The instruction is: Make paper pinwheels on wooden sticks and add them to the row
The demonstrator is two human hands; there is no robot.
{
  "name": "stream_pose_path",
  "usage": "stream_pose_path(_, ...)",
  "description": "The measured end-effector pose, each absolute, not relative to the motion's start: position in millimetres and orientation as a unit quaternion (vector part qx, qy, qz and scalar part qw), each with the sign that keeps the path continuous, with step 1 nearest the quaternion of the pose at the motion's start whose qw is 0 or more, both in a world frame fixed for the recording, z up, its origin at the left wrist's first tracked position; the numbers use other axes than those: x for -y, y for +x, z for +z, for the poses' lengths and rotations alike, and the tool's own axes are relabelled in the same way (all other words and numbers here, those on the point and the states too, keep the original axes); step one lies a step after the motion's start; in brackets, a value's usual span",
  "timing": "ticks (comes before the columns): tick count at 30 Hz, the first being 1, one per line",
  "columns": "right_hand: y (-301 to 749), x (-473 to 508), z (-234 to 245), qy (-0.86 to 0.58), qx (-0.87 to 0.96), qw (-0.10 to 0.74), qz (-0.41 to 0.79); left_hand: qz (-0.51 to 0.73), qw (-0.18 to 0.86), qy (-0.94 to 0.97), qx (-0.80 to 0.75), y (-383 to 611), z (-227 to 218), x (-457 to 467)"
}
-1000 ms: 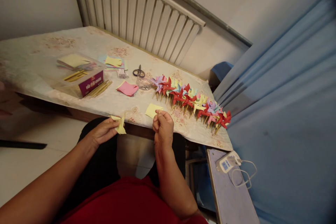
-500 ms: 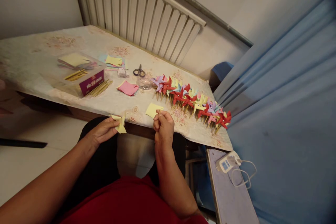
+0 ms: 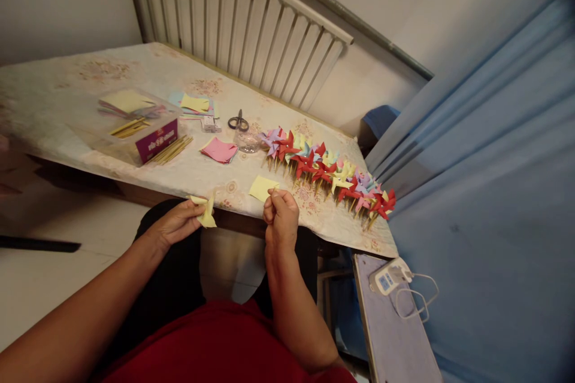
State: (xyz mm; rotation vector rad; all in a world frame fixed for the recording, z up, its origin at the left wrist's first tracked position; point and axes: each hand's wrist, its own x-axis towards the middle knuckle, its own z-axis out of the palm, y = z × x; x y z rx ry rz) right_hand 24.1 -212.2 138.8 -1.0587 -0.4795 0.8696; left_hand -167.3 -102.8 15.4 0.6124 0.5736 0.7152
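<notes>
My left hand [image 3: 182,221] is closed on a folded yellow paper pinwheel [image 3: 207,213], held just off the table's front edge. Thumb and fingers of my right hand [image 3: 282,210] are pinched together near that edge; whatever they grip is too small to make out. Right behind those fingertips a flat yellow paper square [image 3: 262,188] lies on the flowered tablecloth [image 3: 202,181]. Farther back are a small stack of pink paper [image 3: 219,150] and a clear bag of small pieces [image 3: 247,142].
Finished pinwheels [image 3: 323,170] on sticks line the table's right part. Black scissors [image 3: 238,122] lie near the radiator [image 3: 251,24]. A clear box with a purple label [image 3: 158,141] stands left, beside loose sticks [image 3: 173,151]. A white power adapter [image 3: 390,278] sits on a bench at right.
</notes>
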Motion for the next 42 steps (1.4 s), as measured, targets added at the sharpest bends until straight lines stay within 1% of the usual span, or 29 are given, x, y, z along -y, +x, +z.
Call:
stream_pose_path(23,24.1,213.6,137.0,-0.491,0.217,0.738,0.409,0.343,0.848,0.283,-0.288,-166.1,21.3,105.7)
stream_pose_path(42,24.1,214.2,136.3,-0.493,0.215,0.736,0.41,0.353,0.855,0.272,-0.267,-166.6,15.3,103.5)
